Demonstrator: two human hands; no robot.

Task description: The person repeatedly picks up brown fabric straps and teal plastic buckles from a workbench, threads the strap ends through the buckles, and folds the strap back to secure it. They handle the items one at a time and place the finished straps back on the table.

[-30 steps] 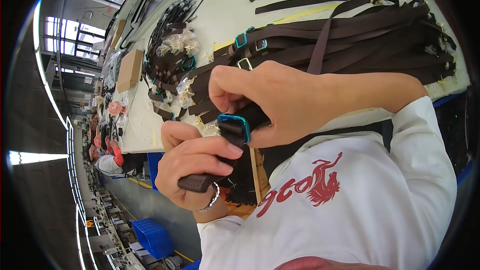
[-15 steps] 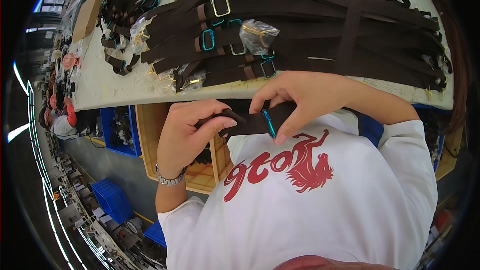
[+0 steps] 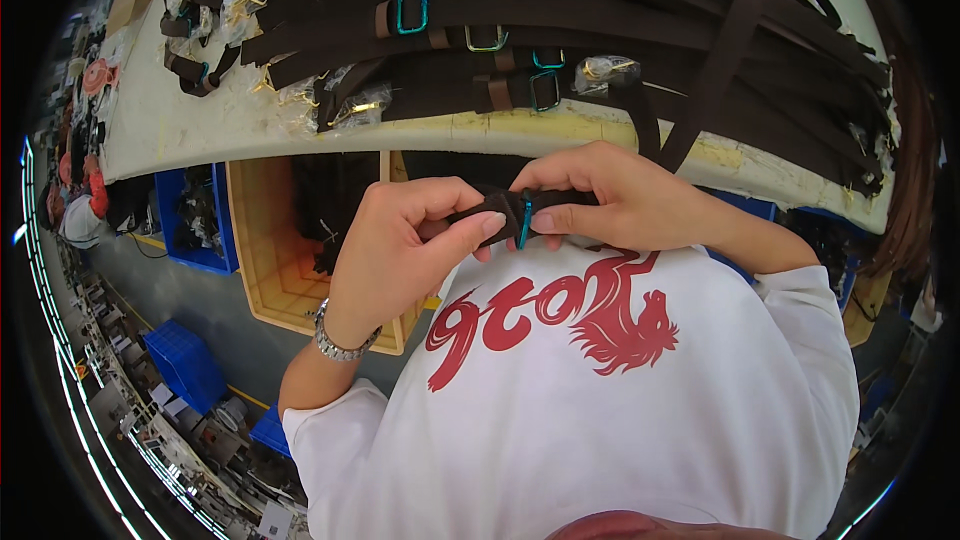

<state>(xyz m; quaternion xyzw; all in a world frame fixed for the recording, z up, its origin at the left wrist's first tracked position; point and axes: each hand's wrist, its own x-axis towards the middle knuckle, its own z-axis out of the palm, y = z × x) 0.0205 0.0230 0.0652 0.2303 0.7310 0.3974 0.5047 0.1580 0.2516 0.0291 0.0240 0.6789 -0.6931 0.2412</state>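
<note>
1. Left hand, near the middle of the frame, is pinched on a dark strap.
2. By the right hand, the strap is pinched too, just beside a shiny blue buckle.
3. Strap and buckle are held at the frame's middle, below the table.
4. Many brown straps are piled across the top.

We bring our hands close together before our chest, fingertips just beside each other. Our left hand pinches with its thumb against bent fingers, the left forearm slanting up from below. Our right hand curls its fingers inward, thumb pointing left, the right forearm sloping down to the right.
</note>
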